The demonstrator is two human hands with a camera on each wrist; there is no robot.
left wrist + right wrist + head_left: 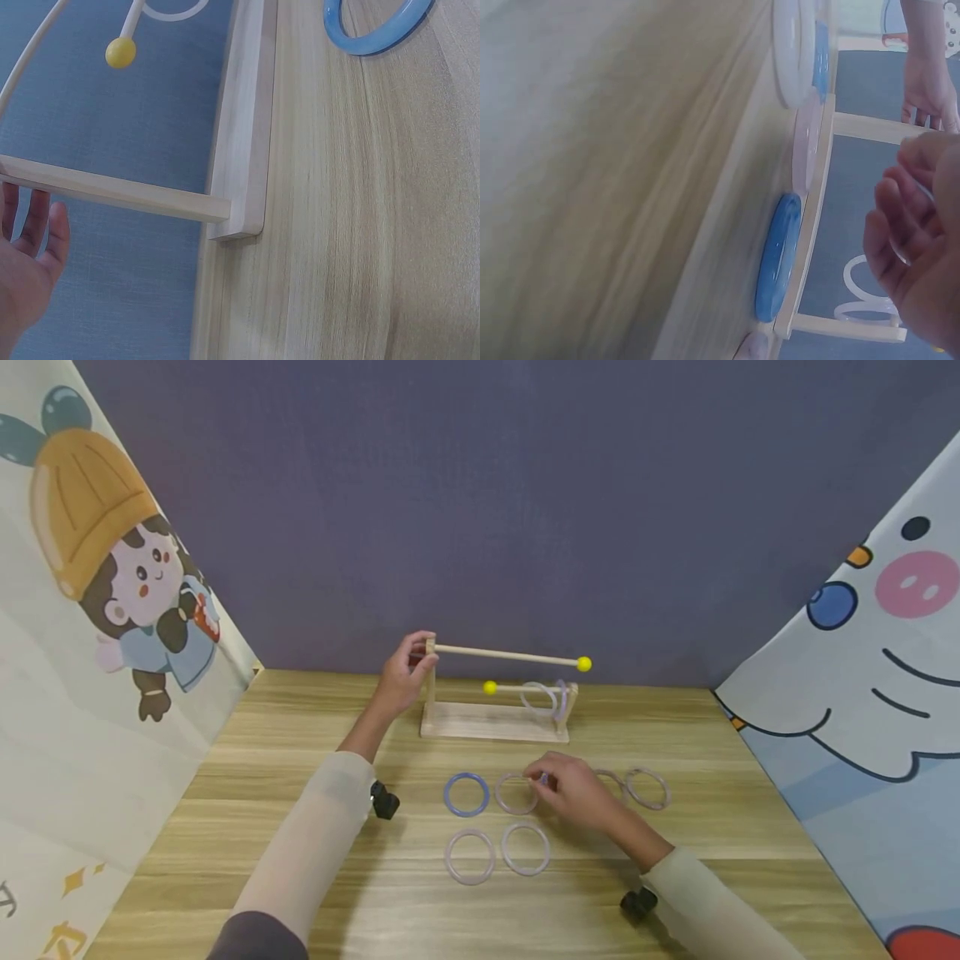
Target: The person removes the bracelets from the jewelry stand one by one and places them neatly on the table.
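Observation:
My left hand (405,672) grips the top of the tall left post (112,187) of a wooden stand (495,722), thumb and fingers either side of it. The stand's upper rod (506,654) points right, ending in a yellow ball (584,664). On the lower rod (512,688) hang a whitish ring (524,700) and a purple ring (564,699). In the right wrist view my right hand (922,225), fingers loosely curled around nothing, is above the tabletop. Below it lies a blue ring (780,255), mostly hidden by the hand in the head view.
Beside the right hand lie a pale pink ring (517,812), another blue ring (467,814) and a pinkish ring (668,793). Nearer me are two pale rings, a left one (470,882) and a right one (526,872). A dark wall panel (480,510) rises behind the table.

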